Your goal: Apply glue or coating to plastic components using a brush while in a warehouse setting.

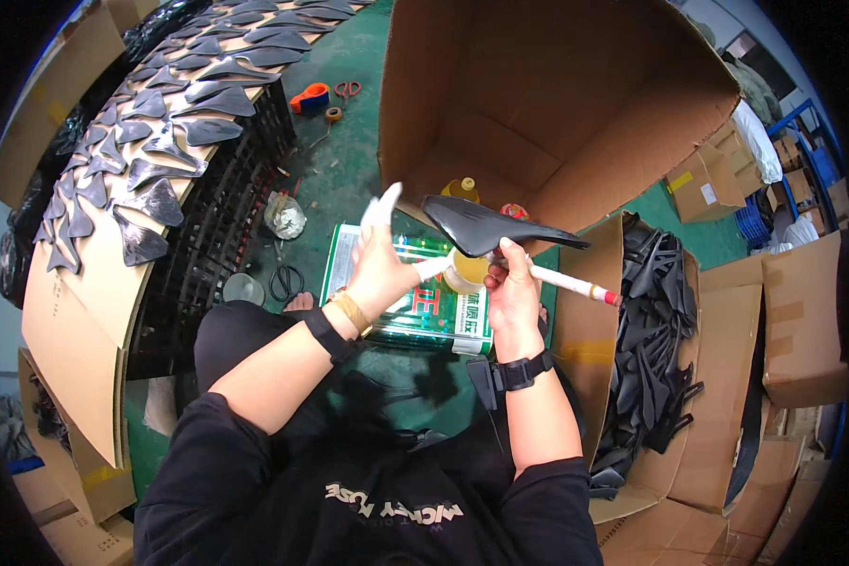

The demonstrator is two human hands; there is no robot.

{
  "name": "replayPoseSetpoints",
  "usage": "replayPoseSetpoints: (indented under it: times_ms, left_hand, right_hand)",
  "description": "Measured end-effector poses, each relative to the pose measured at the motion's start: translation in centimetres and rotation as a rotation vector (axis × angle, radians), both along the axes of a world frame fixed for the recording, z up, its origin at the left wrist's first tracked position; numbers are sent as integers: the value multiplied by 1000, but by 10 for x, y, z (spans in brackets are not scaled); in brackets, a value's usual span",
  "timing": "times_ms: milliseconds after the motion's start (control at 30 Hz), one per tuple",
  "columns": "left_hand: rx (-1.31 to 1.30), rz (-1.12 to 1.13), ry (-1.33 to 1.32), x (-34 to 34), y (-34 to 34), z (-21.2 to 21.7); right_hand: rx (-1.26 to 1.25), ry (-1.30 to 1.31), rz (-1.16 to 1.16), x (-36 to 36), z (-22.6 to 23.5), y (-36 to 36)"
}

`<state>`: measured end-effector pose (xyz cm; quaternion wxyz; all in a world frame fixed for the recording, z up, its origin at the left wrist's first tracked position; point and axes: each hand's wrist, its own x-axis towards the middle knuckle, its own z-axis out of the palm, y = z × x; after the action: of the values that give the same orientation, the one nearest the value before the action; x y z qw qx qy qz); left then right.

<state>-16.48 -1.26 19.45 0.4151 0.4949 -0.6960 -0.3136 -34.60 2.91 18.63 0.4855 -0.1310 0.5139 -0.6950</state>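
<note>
Black pointed plastic shell [495, 226] held level above the green tin can [415, 302].
Long axis runs nine to three; right hand [511, 283] pinches shell and white-handled brush [557, 278] from six o'clock; left hand [379, 259], fingers spread, nearest its blunt end.

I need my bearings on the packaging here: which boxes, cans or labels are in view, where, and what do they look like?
Large open brown carton: upper middle, flaps up.
Green and white rectangular tin: lying flat below the hands, printed label.
Brown carton of black parts: right of right hand.
Small brown box: far right, yellow and white labels.
Plain brown cartons: right edge.
</note>
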Motion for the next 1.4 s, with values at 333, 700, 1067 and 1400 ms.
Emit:
replayPoseSetpoints:
  times_ms: [333, 700, 1067, 1400]
  left_hand:
    - [-694, -1, -369, 7, -10, 22]
    - [-447, -62, -532, 19, -19, -2]
    - [-427, -48, -545, 16, -19, -9]
    - [-434, -77, -458, 9, -11, 1]
  right_hand:
    - [36, 180, 254, -4, 20, 13]
    - [103, 1075, 359, -61, -34, -4]
    - [43, 831, 209, -67, 0, 8]
    - [-162, 768, 70, -61, 24, 13]
